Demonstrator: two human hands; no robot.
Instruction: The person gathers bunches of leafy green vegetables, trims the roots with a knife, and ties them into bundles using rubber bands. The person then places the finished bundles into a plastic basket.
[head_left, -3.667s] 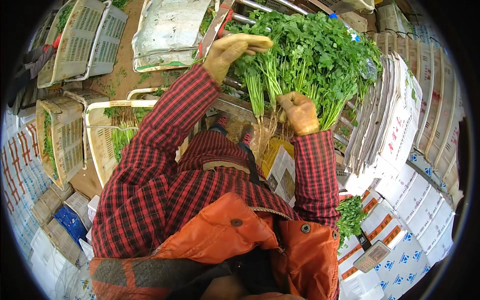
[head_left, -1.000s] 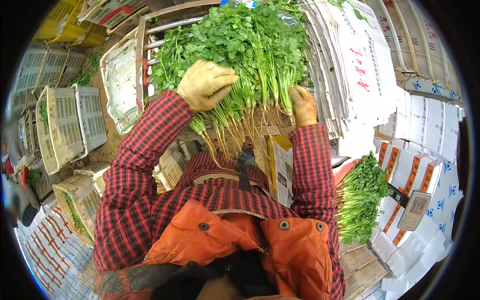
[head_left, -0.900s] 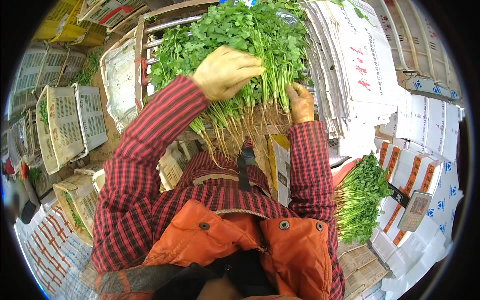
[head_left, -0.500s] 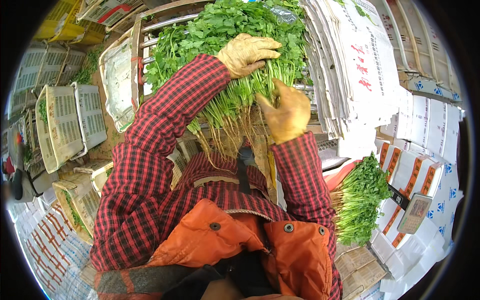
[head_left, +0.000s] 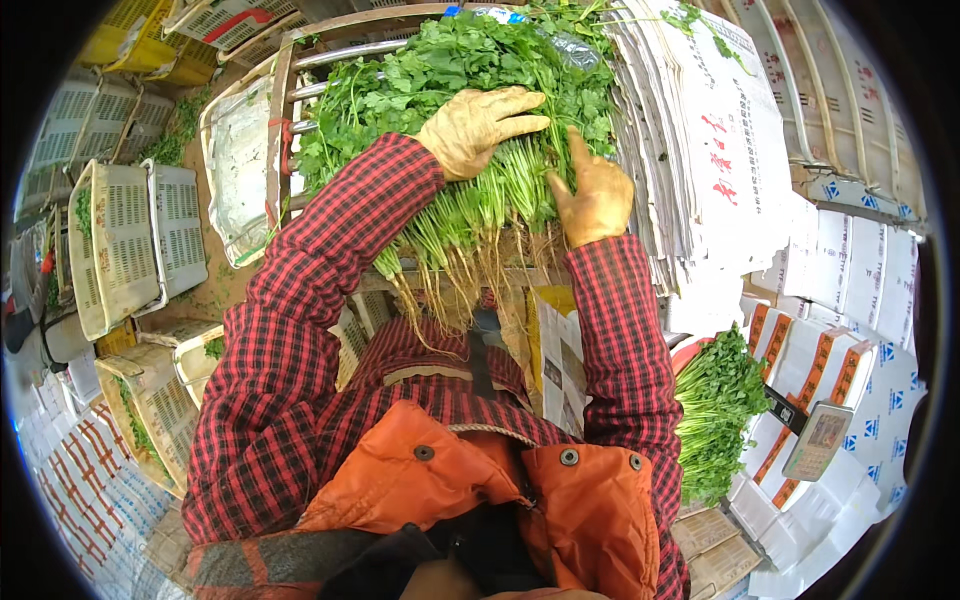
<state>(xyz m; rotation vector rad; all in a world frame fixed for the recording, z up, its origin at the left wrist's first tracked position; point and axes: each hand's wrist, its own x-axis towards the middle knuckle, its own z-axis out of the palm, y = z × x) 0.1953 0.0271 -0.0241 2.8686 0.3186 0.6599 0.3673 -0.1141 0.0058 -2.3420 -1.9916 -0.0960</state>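
Observation:
A broad heap of leafy greens (head_left: 420, 85) with pale green stalks and long brown roots, like celery or coriander, lies on a slatted rack in front of me. Its roots hang toward my body. My left hand (head_left: 478, 130), in a yellowish glove, rests on the heap where leaves meet stalks, fingers stretched to the right. Against the heap's right edge is my right hand (head_left: 596, 195), gloved alike, its index finger pointing away and its thumb apart, touching the stalks. Its other fingers are partly hidden. Neither hand visibly grips anything.
A thick newspaper stack (head_left: 690, 140) borders the greens on the right. Further right, another bunch of greens (head_left: 722, 415) lies beside a scale display (head_left: 822, 440) and white boxes (head_left: 830, 370). Plastic crates (head_left: 122, 245) stand on the left. Metal rods (head_left: 340, 55) span the rack.
My right hand has moved right and away from me, from over the stalks to the heap's right edge. My left hand has slid slightly left and nearer, still on the greens.

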